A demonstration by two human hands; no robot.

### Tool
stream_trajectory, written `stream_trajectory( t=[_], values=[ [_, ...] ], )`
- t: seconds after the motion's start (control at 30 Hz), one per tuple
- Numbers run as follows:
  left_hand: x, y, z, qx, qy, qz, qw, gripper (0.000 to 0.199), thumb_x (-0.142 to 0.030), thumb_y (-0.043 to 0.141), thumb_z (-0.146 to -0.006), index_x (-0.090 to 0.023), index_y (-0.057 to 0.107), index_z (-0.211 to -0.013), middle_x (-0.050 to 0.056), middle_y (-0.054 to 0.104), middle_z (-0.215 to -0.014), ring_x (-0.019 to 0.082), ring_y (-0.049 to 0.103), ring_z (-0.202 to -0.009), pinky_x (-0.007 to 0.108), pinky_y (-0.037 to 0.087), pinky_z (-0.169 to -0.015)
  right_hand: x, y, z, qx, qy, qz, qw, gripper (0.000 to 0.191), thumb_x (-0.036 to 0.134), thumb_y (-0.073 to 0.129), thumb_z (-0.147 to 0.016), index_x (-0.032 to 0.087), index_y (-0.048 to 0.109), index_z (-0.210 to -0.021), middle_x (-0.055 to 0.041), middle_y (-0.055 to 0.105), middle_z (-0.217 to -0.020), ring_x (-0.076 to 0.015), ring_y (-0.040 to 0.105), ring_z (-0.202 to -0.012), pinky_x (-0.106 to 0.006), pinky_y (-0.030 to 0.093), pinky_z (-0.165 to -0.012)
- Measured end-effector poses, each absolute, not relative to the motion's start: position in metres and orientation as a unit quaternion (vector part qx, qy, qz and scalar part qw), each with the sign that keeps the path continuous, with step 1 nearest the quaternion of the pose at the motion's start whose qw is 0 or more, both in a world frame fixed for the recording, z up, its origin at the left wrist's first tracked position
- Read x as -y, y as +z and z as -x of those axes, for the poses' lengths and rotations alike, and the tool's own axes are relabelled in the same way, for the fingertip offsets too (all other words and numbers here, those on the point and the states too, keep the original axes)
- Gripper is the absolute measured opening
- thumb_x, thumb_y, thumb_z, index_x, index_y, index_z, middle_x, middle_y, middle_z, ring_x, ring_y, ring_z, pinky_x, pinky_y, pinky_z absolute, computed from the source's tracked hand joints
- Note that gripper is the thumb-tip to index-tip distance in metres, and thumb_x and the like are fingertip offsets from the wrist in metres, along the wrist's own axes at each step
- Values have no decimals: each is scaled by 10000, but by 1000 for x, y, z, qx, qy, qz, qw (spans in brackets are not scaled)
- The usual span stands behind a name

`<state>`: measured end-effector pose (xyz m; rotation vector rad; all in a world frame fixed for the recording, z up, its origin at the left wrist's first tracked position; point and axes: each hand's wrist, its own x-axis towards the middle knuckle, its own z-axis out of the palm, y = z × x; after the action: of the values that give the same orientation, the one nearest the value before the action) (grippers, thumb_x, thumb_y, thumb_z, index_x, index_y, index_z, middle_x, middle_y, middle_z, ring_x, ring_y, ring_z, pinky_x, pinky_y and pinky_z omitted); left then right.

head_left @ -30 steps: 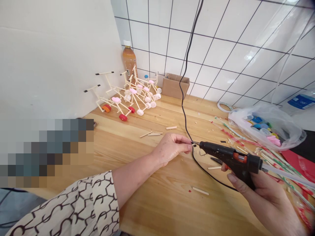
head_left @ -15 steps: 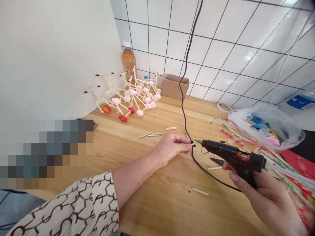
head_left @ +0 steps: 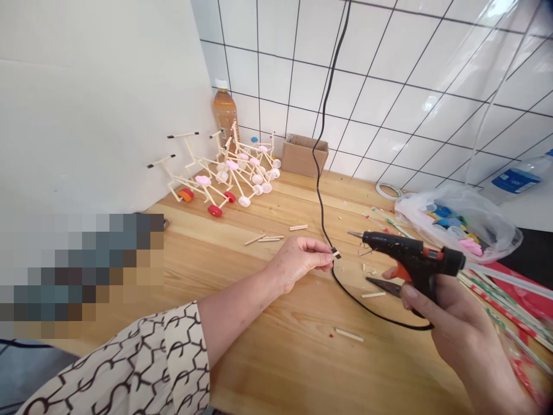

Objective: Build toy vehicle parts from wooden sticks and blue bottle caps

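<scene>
Between thumb and fingertips, my left hand (head_left: 300,259) pinches a small wooden stick with black ends (head_left: 336,253); most of its length is hidden. My right hand (head_left: 458,328) is wrapped round the handle of a black hot glue gun (head_left: 393,244), a finger at its orange trigger. The metal nozzle points left, above and to the right of the stick and apart from it. Thin glue strands hang below the nozzle. Under the gun lies a pair of dark-jawed pliers (head_left: 383,285), its handles mostly hidden. Short wooden sticks (head_left: 349,334) lie on the wooden table (head_left: 268,340).
A black cord (head_left: 318,190) hangs across the table. Several stick-built tricycle models (head_left: 216,173) stand at back left by a drink bottle (head_left: 225,112). A cardboard box (head_left: 305,157), tape roll (head_left: 387,191) and bag of bottle caps (head_left: 458,225) stand behind; striped straws (head_left: 501,300) lie right.
My right hand has lifted the glue gun slightly, and its nozzle has moved up and right, away from the stick. My left hand stays almost still, keeping its pinch.
</scene>
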<state>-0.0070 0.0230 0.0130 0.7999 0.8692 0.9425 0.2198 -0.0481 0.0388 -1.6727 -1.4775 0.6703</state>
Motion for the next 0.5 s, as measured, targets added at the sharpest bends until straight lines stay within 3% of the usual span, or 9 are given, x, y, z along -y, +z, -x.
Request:
stream_trajectory(
  t=[0.07,0.2,0.33,0.5],
  values=[
    [-23,14,7,-387,427,-370,729,208,-228,804,-494,-120,671,-613,2,640,-535,103,574,-531,284,474,-660,37,39,-223,557,326,644,410,254,439,628,-758,204,603,-848,0,608,-622,-158,574,-587,-257,476,-541],
    [-22,14,7,-373,424,-378,734,229,-245,802,-492,-114,678,-634,7,647,-537,102,575,-529,270,465,-645,9,38,-225,478,408,634,450,305,434,658,-720,205,564,-898,1,614,-757,-123,550,-588,-244,444,-528],
    [-21,13,6,-358,426,-385,737,233,-256,805,-496,-120,681,-640,7,650,-544,105,582,-543,273,468,-653,-18,33,-221,539,322,674,389,267,450,575,-736,186,533,-739,44,483,-570,-103,461,-504,-229,369,-476],
    [-21,12,5,-349,430,-404,728,219,-270,793,-528,-118,684,-643,8,648,-548,105,581,-545,280,476,-668,-50,17,-214,580,255,697,336,154,326,483,-747,183,509,-695,19,516,-557,-119,475,-494,-246,364,-483]
  ],
)
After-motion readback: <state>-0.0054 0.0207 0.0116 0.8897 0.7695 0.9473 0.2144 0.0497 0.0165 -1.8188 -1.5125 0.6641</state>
